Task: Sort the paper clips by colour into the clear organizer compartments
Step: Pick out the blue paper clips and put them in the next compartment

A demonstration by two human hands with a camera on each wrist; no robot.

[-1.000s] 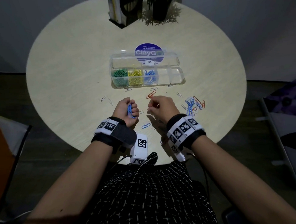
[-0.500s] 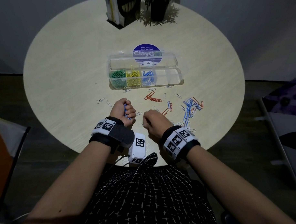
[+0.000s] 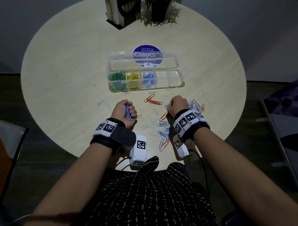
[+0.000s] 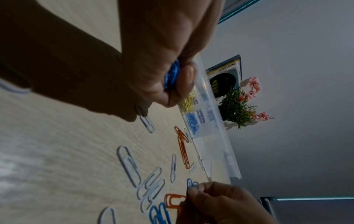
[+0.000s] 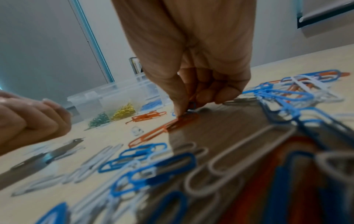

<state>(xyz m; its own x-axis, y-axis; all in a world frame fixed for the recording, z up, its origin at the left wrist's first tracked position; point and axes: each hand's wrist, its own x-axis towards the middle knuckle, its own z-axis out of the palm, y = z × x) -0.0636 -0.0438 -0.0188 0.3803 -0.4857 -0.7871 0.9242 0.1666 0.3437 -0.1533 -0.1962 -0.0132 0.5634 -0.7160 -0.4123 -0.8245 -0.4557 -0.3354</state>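
The clear organizer (image 3: 174, 79) lies open mid-table with green (image 3: 116, 78), yellow (image 3: 133, 79) and blue clips (image 3: 148, 79) in its three left compartments. My left hand (image 3: 125, 112) is curled round a bunch of blue clips (image 3: 128, 112) (image 4: 172, 74), resting on the table. My right hand (image 3: 178, 104) is down among the loose clips, thumb and finger pinching a blue clip (image 4: 191, 184) (image 5: 191, 106) at the table surface. Loose blue, orange and white clips (image 3: 162, 132) are scattered under and around it.
Two orange clips (image 3: 153, 100) lie in front of the organizer, a few white ones (image 3: 103, 103) to the left. A purple round sticker (image 3: 147, 55) shows through the lid. A book holder (image 3: 121, 8) and potted plant (image 3: 158, 10) stand at the far edge.
My right hand has moved from near my body out to the right and forward into the loose clips and pinched a blue one. The left hand kept its bunch of blue clips.
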